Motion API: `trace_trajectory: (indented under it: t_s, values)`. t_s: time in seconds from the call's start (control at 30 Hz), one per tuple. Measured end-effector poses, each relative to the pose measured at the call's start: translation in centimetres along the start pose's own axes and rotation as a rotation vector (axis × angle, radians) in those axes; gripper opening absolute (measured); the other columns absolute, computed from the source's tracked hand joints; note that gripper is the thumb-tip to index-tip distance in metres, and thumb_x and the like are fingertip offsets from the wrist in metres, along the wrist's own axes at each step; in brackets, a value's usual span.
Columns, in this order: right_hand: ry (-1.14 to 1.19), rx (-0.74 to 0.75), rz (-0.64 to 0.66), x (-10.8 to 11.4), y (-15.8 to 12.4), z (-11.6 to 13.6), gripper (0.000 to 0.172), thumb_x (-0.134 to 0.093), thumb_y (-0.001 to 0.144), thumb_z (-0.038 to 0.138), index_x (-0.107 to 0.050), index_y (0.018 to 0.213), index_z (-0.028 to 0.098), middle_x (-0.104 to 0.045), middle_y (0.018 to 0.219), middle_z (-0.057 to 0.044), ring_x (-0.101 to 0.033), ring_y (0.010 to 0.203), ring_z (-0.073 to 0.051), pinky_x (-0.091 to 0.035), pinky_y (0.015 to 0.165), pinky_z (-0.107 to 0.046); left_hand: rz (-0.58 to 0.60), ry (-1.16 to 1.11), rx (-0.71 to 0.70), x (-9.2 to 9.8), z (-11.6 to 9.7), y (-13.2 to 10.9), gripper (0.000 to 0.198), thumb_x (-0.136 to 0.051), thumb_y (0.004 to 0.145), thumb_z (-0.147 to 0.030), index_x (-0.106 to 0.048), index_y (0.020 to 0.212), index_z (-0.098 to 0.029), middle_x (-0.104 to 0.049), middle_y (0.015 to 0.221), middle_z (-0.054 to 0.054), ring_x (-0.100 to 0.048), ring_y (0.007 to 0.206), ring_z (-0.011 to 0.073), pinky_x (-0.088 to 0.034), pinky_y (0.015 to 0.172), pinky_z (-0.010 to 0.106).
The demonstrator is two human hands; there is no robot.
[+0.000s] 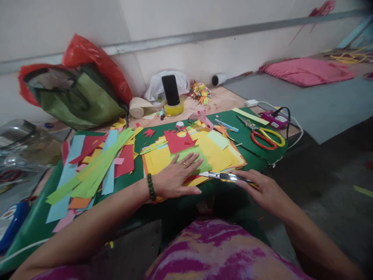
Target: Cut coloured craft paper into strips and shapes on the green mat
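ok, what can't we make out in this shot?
All in the head view:
Green sheet: partly under the left hand.
Knife handle: partly covered by the right hand.
Blade tip: too small to tell whether it touches the sheet.
Blue object: cut off by the left edge.

Scissors (pixel 254 126) right of paper stack (pixel 223 154)

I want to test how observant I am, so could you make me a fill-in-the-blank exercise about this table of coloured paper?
The right hand holds a slim silver-and-black ____ with its blade pointing left.
The left hand has a dark green beaded ____ at its wrist.
The metal-bladed scissors have one red handle loop and one ____ loop.
A black rectangular ____ is propped upright at a round yellow tape roll.

Missing words: knife; bracelet; yellow; phone.
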State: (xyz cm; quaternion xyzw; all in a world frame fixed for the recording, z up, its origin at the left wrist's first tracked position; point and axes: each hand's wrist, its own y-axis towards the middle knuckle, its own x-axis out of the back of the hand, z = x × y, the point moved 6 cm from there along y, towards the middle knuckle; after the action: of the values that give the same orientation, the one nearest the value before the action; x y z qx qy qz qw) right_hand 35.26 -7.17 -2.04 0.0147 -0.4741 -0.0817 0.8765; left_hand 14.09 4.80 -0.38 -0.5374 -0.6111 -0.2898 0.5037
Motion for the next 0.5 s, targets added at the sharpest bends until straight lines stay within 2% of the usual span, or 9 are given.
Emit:
trace_trajectory:
  t_s: [0.07, 0.2, 0.33, 0.5]
  values:
    - [-0.004, -0.005, -0.001, 0.0, 0.0, -0.1, 0.045, -0.042, 0.093, 0.055, -0.069, 0.115, 0.026, -0.070, 0.089, -0.006, -0.069, 0.079, -0.022, -0.055, 0.069, -0.033, 0.024, 0.022, 0.015, 0.1, 0.5, -1.3, 0.094, -0.023, 0.084, -0.080, -0.008, 0.155, -0.021, -0.010, 0.161, 0.017, -0.010, 0.148, 0.0329, -0.005, 0.115, 0.059]
    - [-0.001, 0.006, 0.005, -0.3, 0.1, 0.1, 0.041, -0.044, 0.093, 0.052, -0.068, 0.115, 0.027, -0.071, 0.094, -0.006, -0.070, 0.081, -0.022, -0.056, 0.069, -0.033, 0.059, 0.053, 0.022, -1.3, 1.3, -3.0, 0.099, -0.025, 0.081, -0.083, -0.012, 0.155, -0.018, -0.012, 0.160, 0.020, -0.011, 0.148, 0.0367, -0.005, 0.114, 0.061]
    - [-0.014, 0.022, 0.022, -0.4, 0.1, 0.6, 0.040, -0.044, 0.093, 0.050, -0.068, 0.116, 0.027, -0.071, 0.096, -0.006, -0.070, 0.082, -0.022, -0.056, 0.069, -0.032, 0.037, 0.063, 0.035, -2.2, 1.6, -3.1, 0.102, -0.026, 0.080, -0.084, -0.013, 0.155, -0.017, -0.012, 0.160, 0.019, -0.011, 0.148, 0.0370, -0.005, 0.114, 0.061]
    - [-0.008, 0.024, 0.044, -0.5, 0.2, 1.1, 0.041, -0.044, 0.093, 0.050, -0.068, 0.115, 0.026, -0.072, 0.100, -0.007, -0.070, 0.087, -0.022, -0.057, 0.073, -0.032, 0.026, 0.056, 0.034, -2.0, 1.3, -2.9, 0.101, -0.029, 0.080, -0.084, -0.014, 0.155, -0.017, -0.013, 0.160, 0.018, -0.012, 0.148, 0.0362, -0.004, 0.114, 0.061]
